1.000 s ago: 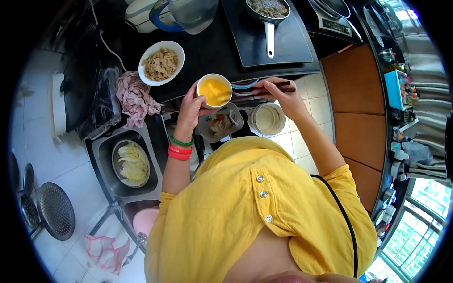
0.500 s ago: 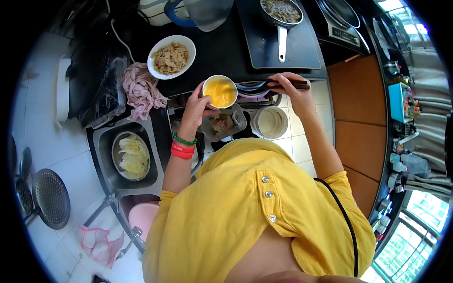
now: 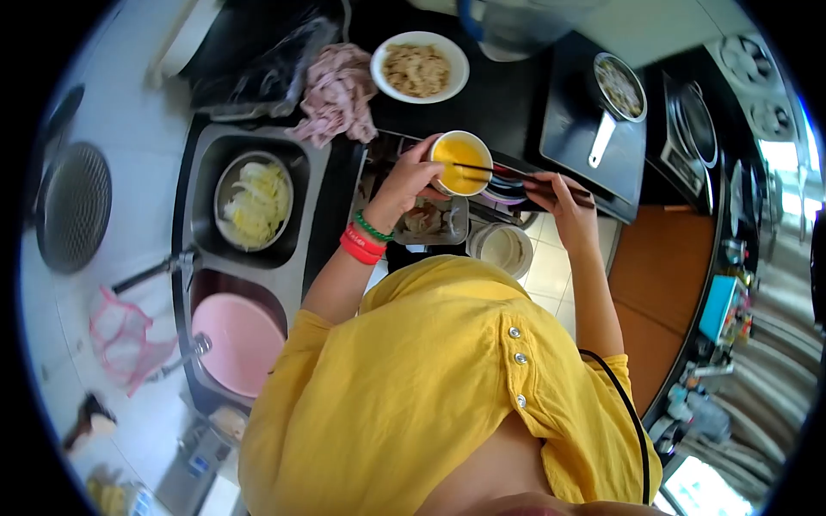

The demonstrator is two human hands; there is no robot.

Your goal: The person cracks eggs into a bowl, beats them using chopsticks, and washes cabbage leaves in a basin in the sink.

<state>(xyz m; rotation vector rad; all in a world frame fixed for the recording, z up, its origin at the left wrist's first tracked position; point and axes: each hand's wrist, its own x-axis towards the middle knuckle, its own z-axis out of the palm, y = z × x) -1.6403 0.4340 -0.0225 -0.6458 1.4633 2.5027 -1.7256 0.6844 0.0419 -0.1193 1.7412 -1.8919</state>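
A white bowl (image 3: 436, 163) of yellow liquid that looks like beaten egg (image 3: 453, 176) is in my left hand (image 3: 406, 185), which wraps round its side with the thumb near the rim. Dark chopsticks (image 3: 516, 175) are gripped in my right hand (image 3: 561, 199), and their tips reach over the rim into the yellow liquid. Green beads (image 3: 372, 227) and a red band (image 3: 360, 245) circle my left wrist. Just beyond the bowl, on the black counter, stands a white dish (image 3: 379, 64) of crumbled light-brown food (image 3: 416, 70).
At right a pan (image 3: 621, 89) with food rests on a dark board, its handle (image 3: 602, 140) pointing toward me. Left, the sink (image 3: 301, 193) holds a bowl of cabbage leaves (image 3: 258, 202) and a pink basin (image 3: 237, 344). A pink cloth (image 3: 338, 93) lies between. Below are open bins (image 3: 502, 249).
My view has turned, so the scene sits differently. The chopsticks, beside the bowl before, now have their tips in the yellow liquid. My left hand still holds the bowl.
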